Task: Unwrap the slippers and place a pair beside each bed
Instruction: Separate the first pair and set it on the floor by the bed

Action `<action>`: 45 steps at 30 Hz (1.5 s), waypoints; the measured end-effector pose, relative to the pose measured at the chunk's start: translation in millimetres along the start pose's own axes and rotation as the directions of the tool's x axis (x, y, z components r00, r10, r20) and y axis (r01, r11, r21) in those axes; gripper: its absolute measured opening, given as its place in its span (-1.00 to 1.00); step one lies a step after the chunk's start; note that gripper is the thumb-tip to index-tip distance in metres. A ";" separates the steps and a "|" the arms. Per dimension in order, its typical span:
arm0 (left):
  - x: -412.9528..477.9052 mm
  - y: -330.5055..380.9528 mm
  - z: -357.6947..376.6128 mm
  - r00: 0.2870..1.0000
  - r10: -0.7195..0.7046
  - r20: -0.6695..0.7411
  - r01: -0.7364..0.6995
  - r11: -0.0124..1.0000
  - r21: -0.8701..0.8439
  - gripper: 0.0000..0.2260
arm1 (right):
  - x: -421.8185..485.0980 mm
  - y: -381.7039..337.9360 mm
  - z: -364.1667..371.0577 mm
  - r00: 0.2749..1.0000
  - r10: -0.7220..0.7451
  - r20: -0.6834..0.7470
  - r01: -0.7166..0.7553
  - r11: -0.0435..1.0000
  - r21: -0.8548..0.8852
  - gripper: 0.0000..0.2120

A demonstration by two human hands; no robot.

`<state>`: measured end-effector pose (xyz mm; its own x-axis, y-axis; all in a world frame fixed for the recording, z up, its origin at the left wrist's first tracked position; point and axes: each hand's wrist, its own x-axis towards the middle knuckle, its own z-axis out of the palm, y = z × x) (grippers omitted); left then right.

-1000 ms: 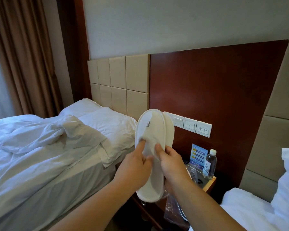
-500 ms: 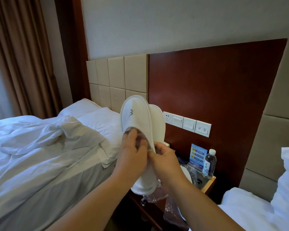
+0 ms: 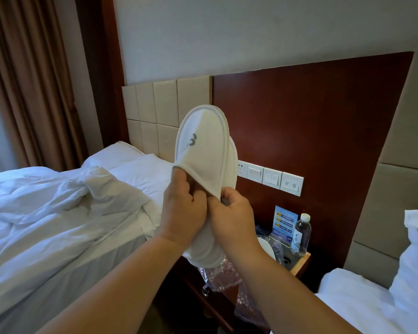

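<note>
A pair of white slippers (image 3: 204, 150) with a grey logo is held upright, toes up, one behind the other, in front of the headboard. My left hand (image 3: 182, 210) has fingers tucked into the opening of the front slipper. My right hand (image 3: 232, 216) pinches the slippers' right edge at the middle. Clear plastic wrapping (image 3: 221, 273) lies crumpled on the nightstand (image 3: 299, 261) below my hands. The left bed (image 3: 46, 225) with rumpled white bedding is at the left; a corner of the right bed (image 3: 355, 300) shows at the lower right.
On the nightstand stand a water bottle (image 3: 302, 233) and a blue card (image 3: 284, 221). Wall switches (image 3: 270, 177) line the dark wooden panel. Brown curtains (image 3: 27, 80) hang at the far left. A white pillow (image 3: 415, 261) lies on the right bed.
The slippers have risen higher in front of the headboard. My left fingers have gone into the front slipper's opening, spreading it, while my right hand shifted to grip the edge.
</note>
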<state>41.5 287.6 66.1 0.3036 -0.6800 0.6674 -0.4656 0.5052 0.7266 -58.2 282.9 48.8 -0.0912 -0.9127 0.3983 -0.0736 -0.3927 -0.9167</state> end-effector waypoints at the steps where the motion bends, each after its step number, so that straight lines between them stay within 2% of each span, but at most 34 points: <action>1: 1.1 1.0 0.2 1.000 -0.012 0.005 0.011 1.000 0.008 -0.63 | -0.2 -1.1 0.7 1.000 -0.026 -0.008 0.026 0.999 -0.018 -0.86; 5: 8.7 4.2 4.1 0.983 -0.114 0.143 0.101 0.990 0.098 -0.86 | 2.7 -0.9 0.2 0.997 -0.071 -0.014 0.069 0.992 -0.108 -0.80; 9: 17.5 9.3 -0.7 0.952 -0.153 0.264 0.065 0.947 0.315 -0.87 | 5.3 5.2 -5.3 0.990 -0.134 0.045 0.141 0.961 -0.236 -0.73; 11: 20.0 14.1 -3.4 0.947 -0.181 0.267 0.080 0.934 0.349 -0.86 | 6.8 5.1 -6.0 0.988 -0.140 0.062 0.152 0.947 -0.281 -0.72; 13: 19.9 17.6 -3.1 0.948 -0.176 0.264 0.071 0.928 0.367 -0.94 | 10.0 2.2 -6.2 0.991 -0.122 0.055 0.133 0.949 -0.286 -0.70; 18: 17.5 24.4 -2.1 0.965 -0.149 0.217 0.047 0.909 0.415 -0.79 | 15.5 -2.1 -9.3 0.997 -0.080 0.014 0.081 0.959 -0.271 -0.66; 22: 18.1 30.0 -1.6 0.959 -0.150 0.242 0.040 0.912 0.407 -0.93 | 16.5 -2.2 -11.4 0.998 -0.064 0.017 0.066 0.959 -0.275 -0.68; 25: 22.9 31.6 -0.4 0.931 -0.248 0.267 0.096 0.874 0.477 -0.66 | 17.5 -3.0 -13.8 0.997 -0.076 0.010 0.076 0.960 -0.270 -0.77; 29: 31.3 24.4 -2.1 0.924 -0.265 0.274 0.087 0.846 0.525 -0.77 | 16.4 -1.7 -16.3 0.998 -0.047 0.037 0.054 0.972 -0.227 -0.80; 32: 35.0 16.4 -4.5 0.931 -0.259 0.258 0.069 0.818 0.570 -0.87 | 13.3 3.3 -17.8 0.992 0.010 0.123 0.012 0.984 -0.176 -0.83; 34: 36.7 8.4 -7.9 0.956 -0.231 0.181 0.094 0.825 0.557 -0.86 | 11.6 5.6 -19.5 0.987 -0.008 0.161 0.030 0.990 -0.136 -0.71; 36: 35.8 0.8 -11.9 0.976 -0.175 0.133 0.069 0.819 0.570 -0.85 | 10.9 7.2 -22.3 0.984 -0.049 0.170 0.068 0.992 -0.110 -0.45; 39: 34.4 -6.1 -15.2 0.982 -0.120 0.149 -0.005 0.761 0.649 -0.86 | 10.5 7.3 -25.0 0.982 -0.085 0.169 0.108 0.985 -0.136 -0.19; 41: 34.7 -9.4 -18.8 0.976 -0.116 0.186 -0.049 0.712 0.701 -0.98 | 11.0 7.2 -26.6 0.986 -0.109 0.125 0.130 0.975 -0.181 -0.11; 43: 34.1 -13.1 -20.6 0.956 -0.156 0.248 -0.067 0.708 0.703 -0.83 | 12.1 7.1 -27.5 0.990 -0.124 0.071 0.137 0.968 -0.211 -0.10; 45: 30.2 -16.7 -19.7 0.901 -0.217 0.375 -0.076 0.772 0.631 -0.78 | 13.5 8.6 -26.8 0.989 -0.145 0.032 0.149 0.963 -0.224 -0.17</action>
<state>74.8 269.1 77.4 0.0630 -0.9216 0.3829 -0.9070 0.1072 0.4072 -86.6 270.3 47.1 -0.0475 -0.8491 0.5261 -0.3066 -0.4888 -0.8167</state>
